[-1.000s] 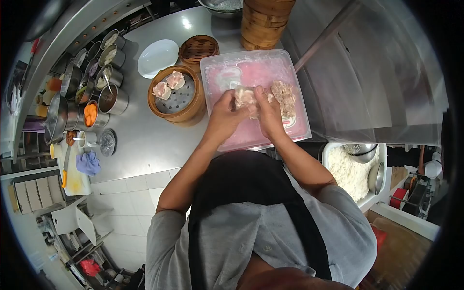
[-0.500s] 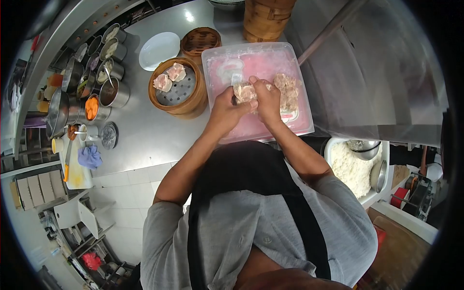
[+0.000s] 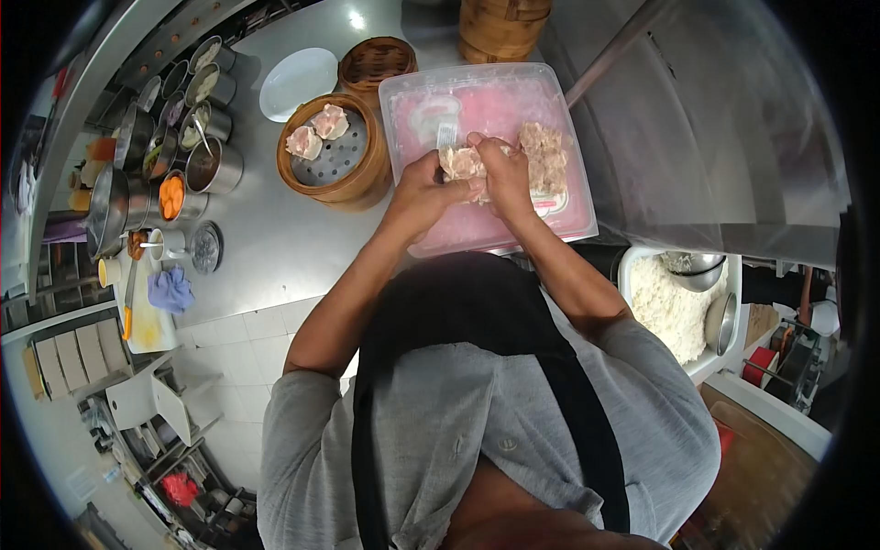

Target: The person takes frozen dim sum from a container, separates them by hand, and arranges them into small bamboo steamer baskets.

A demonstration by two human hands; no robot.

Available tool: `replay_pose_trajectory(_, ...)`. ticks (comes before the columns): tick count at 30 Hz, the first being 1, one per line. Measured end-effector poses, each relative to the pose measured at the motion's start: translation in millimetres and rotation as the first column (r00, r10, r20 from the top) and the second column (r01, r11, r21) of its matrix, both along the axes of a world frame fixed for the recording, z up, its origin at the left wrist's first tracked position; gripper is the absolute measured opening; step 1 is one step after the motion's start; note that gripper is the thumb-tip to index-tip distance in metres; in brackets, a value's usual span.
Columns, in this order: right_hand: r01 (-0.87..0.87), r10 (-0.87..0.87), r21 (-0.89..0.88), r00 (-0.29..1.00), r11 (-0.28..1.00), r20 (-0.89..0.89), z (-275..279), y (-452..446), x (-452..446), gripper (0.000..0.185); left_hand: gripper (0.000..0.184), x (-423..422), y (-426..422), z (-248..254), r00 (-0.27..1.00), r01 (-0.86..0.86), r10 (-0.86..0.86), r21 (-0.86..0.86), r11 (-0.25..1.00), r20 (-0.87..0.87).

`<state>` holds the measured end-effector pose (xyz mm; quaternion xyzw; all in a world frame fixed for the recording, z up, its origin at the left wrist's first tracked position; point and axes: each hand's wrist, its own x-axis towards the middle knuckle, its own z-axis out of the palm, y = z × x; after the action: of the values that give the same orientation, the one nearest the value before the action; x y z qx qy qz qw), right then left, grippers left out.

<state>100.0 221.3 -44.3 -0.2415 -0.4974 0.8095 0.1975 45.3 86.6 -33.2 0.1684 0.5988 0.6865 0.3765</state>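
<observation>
As both your hands close on one pale dumpling [image 3: 461, 163], two others, the seated dumplings [image 3: 330, 121], lie side by side in the bamboo steamer [image 3: 346, 191]; the held piece therefore appears to be at a shaping stage. Your left hand [image 3: 414, 195] is partly closed, its fingers curled at the dumpling's left side and its thumb along the near side. Your right hand [image 3: 510, 181] is bent around the right side, thumb and fingers gathered close; how firmly either presses, you cannot tell. The dumpling is above the lidded plastic box [image 3: 495, 101], left of the lumps of filling [image 3: 544, 156] resting on its top.

Note the edges: the steamer's raised rim stands just beside the box's left side, with perforated plate [image 3: 337, 167] showing near and right of the seated dumplings. Beyond the steamer are the white dish [image 3: 299, 84] and slatted basket [image 3: 376, 60]. To your right, the slanting bar [image 3: 616, 53] comes down near the box's far right side, and your apron [image 3: 458, 302] lies close to its near edge.
</observation>
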Motion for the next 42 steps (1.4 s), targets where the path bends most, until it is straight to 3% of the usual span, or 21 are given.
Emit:
replay_pose_trajectory(5, -0.030, 0.030, -0.009, 1.000, 1.000, -0.007, -0.2, 3.4, -1.1, 0.022, 0.039, 0.2, 0.4, 11.3, 0.999, 0.000, -0.002, 0.050, 0.999, 0.044)
replay_pose_trajectory(17, -0.055, 0.042, -0.251, 0.997, 0.967, -0.057, 0.2, 3.9, -2.4, 0.027, 0.045, -22.9, -6.8, 6.4, 0.963, 0.158, -0.177, 0.108, 0.981, 0.202)
replay_pose_trajectory(20, -0.174, 0.127, -0.339, 0.980, 0.925, -0.155, -6.4, 14.1, -3.2, 0.037, 0.050, -24.2, -7.9, 9.5, 0.899, 0.083, -0.191, 0.274, 0.958, 0.395)
replay_pose_trajectory(23, -0.234, 0.195, -0.428, 0.972, 0.873, -0.133, -10.3, 26.6, -1.8, 0.049, 0.051, -23.4, -11.7, 4.1, 0.813, -0.042, -0.182, 0.368, 0.929, 0.554)
replay_pose_trajectory(26, -0.233, 0.234, -0.025, 0.963, 0.972, 0.135, -8.1, 43.7, 5.2, 0.058, 0.052, -19.9, -12.8, 3.4, 0.907, -0.126, -0.026, 0.329, 0.936, 0.421)
replay_pose_trajectory(27, -0.268, 0.216, 0.264, 0.953, 0.926, 0.212, -7.1, 41.9, 5.5, 0.059, 0.050, -20.5, -15.2, 4.1, 0.935, -0.089, -0.011, 0.265, 0.960, 0.356)
replay_pose_trajectory(29, -0.332, 0.113, 0.735, 0.937, 0.591, 0.332, -4.7, 36.0, 13.4, 0.061, 0.046, -21.7, -21.4, 6.8, 0.975, -0.027, -0.002, 0.124, 0.992, 0.223)
replay_pose_trajectory(30, -0.338, 0.146, 0.789, 0.940, 0.512, 0.307, 11.6, 34.0, 17.4, 0.052, 0.044, -23.0, -24.9, 12.2, 0.980, 0.024, -0.041, 0.089, 0.996, 0.197)
replay_pose_trajectory(32, -0.287, 0.329, 0.734, 0.940, 0.616, 0.092, 41.7, 28.1, 24.3, 0.048, 0.041, -24.4, -33.6, 30.5, 0.983, 0.114, -0.115, 0.013, 0.993, 0.144)
replay_pose_trajectory(35, -0.547, 0.621, 0.469, 0.784, 0.694, -0.004, 62.6, 32.1, 21.9, 0.053, 0.038, -23.8, -39.3, 55.0, 0.964, 0.147, -0.141, -0.008, 0.989, 0.224)
replay_pose_trajectory(37, -0.664, 0.692, 0.407, 0.715, 0.628, 0.099, 72.0, 32.0, 15.9, 0.051, 0.040, -22.4, -44.6, 64.6, 0.983, 0.140, -0.136, -0.032, 0.990, 0.121)
replay_pose_trajectory(38, -0.647, 0.661, 0.325, 0.746, 0.690, 0.082, 70.8, 30.3, 13.5, 0.049, 0.041, -22.2, -47.1, 69.0, 0.990, 0.132, -0.129, -0.040, 0.990, 0.065)
replay_pose_trajectory(41, -0.608, 0.613, 0.352, 0.782, 0.712, 0.112, 72.1, 19.8, 12.6, 0.047, 0.040, -12.9, -59.4, 77.6, 0.953, 0.045, -0.091, -0.161, 0.986, -0.290)
replay_pose_trajectory(42, -0.616, 0.634, 0.324, 0.771, 0.718, 0.060, 70.8, 14.7, 12.0, 0.045, 0.041, -13.7, -61.7, 79.2, 0.950, 0.046, -0.105, -0.199, 0.979, -0.295)
